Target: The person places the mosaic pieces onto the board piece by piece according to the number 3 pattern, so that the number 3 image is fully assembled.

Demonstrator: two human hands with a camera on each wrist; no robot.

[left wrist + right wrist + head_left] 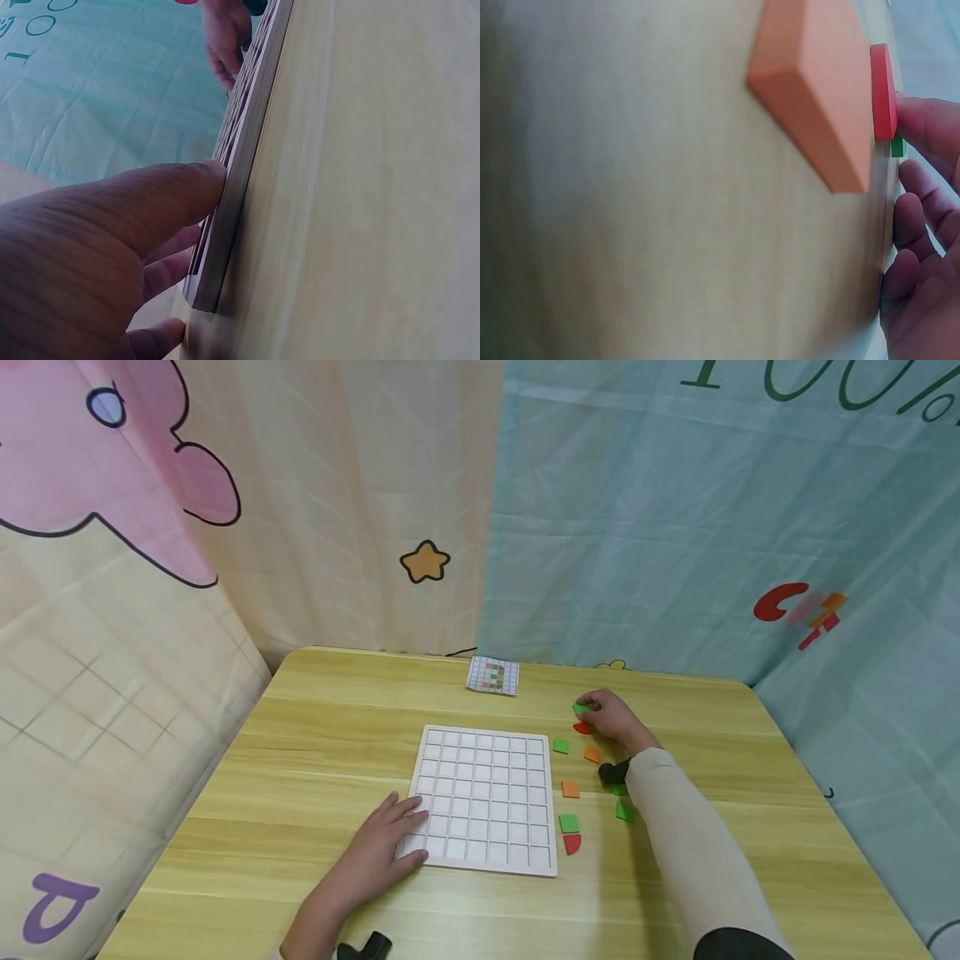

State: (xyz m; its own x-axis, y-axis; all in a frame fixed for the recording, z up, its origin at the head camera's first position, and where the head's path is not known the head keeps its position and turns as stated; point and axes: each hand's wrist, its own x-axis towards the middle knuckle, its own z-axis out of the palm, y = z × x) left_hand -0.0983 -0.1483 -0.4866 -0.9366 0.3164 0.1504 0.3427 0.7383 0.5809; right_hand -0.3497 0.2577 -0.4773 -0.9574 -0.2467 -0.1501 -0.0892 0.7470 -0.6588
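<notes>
A white grid board [486, 802] lies flat on the wooden table. My left hand [378, 847] rests at its near left corner with fingers spread over the edge; in the left wrist view the thumb [176, 191] lies along the rim. At the far right my right hand [617, 718] reaches down to a green square tile [580, 709], thumb and finger on either side of it. Close to the thumb lies a red quarter-round piece [581, 727]. In the right wrist view an orange tile [821, 97] sits large in front, and the fingers are bent.
A small card with a coloured grid pattern [492, 676] lies at the back of the table [360, 693]. Right of the board are another green tile [569, 823], a red piece [572, 843] and an orange tile [570, 789]. Printed curtains hang behind.
</notes>
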